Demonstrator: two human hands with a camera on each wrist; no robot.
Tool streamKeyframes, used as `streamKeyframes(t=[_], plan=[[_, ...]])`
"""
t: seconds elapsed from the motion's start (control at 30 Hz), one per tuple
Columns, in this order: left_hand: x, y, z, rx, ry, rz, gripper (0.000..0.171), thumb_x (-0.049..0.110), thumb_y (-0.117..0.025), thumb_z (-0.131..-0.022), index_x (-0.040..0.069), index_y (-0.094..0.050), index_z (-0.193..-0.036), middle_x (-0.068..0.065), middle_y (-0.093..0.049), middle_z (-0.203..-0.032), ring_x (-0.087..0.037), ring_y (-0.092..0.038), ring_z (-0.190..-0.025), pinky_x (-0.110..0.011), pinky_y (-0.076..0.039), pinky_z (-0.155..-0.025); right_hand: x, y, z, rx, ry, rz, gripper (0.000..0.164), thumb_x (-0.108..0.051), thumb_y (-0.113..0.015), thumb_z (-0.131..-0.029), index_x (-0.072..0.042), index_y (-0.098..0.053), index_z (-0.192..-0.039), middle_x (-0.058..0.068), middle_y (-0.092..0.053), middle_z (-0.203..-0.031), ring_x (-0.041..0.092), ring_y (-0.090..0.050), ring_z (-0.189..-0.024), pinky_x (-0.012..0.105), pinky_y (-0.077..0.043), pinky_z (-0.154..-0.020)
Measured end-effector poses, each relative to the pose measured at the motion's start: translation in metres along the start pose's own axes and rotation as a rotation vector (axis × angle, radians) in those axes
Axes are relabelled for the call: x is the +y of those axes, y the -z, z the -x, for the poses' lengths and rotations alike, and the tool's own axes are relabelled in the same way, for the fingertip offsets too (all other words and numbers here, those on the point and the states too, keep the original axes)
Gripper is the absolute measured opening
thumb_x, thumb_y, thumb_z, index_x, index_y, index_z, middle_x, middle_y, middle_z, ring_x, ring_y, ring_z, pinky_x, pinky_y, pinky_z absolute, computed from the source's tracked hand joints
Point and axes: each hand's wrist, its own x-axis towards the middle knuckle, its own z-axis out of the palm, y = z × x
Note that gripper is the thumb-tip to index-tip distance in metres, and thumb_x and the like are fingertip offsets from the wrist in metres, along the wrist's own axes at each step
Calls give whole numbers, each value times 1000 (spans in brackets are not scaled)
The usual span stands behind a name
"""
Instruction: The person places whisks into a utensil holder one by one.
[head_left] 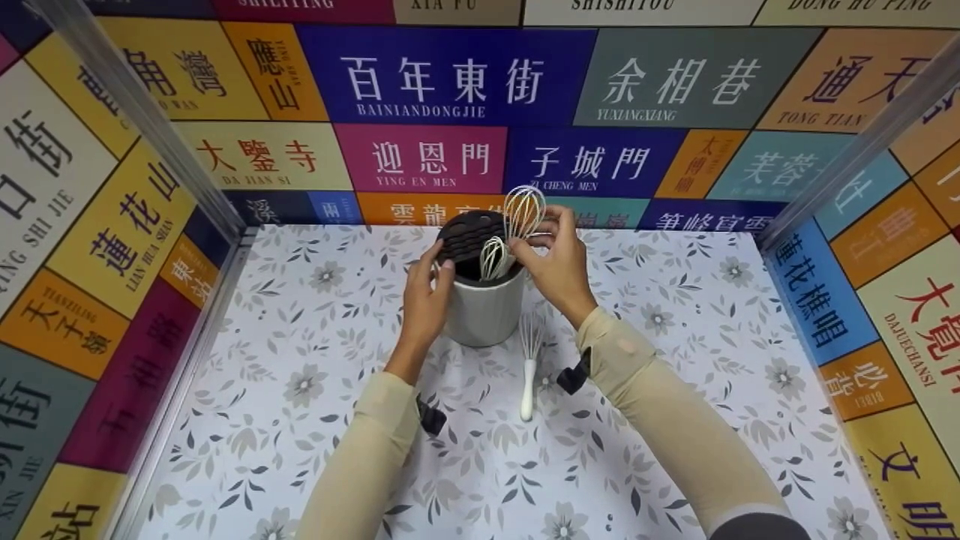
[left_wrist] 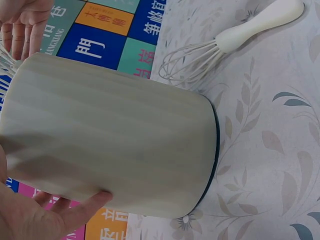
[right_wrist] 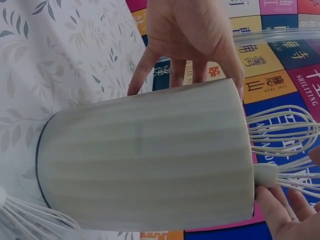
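Observation:
A pale grey-white utensil holder (head_left: 484, 315) stands upright with a black slotted insert (head_left: 469, 225) at its top. My left hand (head_left: 427, 296) grips the holder's left side, thumb near the rim and fingers spread along the wall. A taller wire whisk (head_left: 525, 206) stands at the holder's right; my right hand (head_left: 556, 259) pinches it just below its wires. Its handle, partly seen in the right wrist view, goes down inside, where the rest is hidden. A lower whisk (right_wrist: 282, 131) pokes out beside it.
A third whisk (head_left: 528, 386), with a white handle, lies on the floral-patterned tabletop (head_left: 300, 442) in front of the holder. Colourful sign-printed panels (head_left: 450, 82) enclose the back and both sides. Clear edge strips (head_left: 862, 124) run along the corners.

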Motion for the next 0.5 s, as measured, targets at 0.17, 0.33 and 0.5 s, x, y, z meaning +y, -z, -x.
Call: streamKeyframes(t=[0.17, 0.33, 0.5], plan=[[0, 0, 0, -3, 14, -7, 46, 31, -52, -107, 21, -51, -152, -17, -55, -140, -30, -57, -118, -49, -47, -107, 1, 0, 2, -5, -4, 17, 59, -9, -73, -90, 1, -40, -139, 26, -64, -122, 36, -68, -106, 38, -57, -89], [2, 1, 1, -8, 11, -18, 46, 32, -51, -107, 21, -50, -152, -16, -55, -141, -29, -57, -118, -45, -47, -105, 4, 0, 5, -6, -1, 18, 57, -10, -74, -91, -1, -42, -137, 28, -63, -123, 35, -68, -106, 41, -56, -91], [2, 1, 1, -1, -6, -17, 46, 31, -52, -107, 20, -51, -152, -16, -55, -141, -28, -57, -119, -44, -47, -105, 4, 2, 6, -3, 9, 15, 55, -14, -74, -92, 0, -44, -136, 27, -64, -122, 35, -68, -106, 38, -57, -89]])
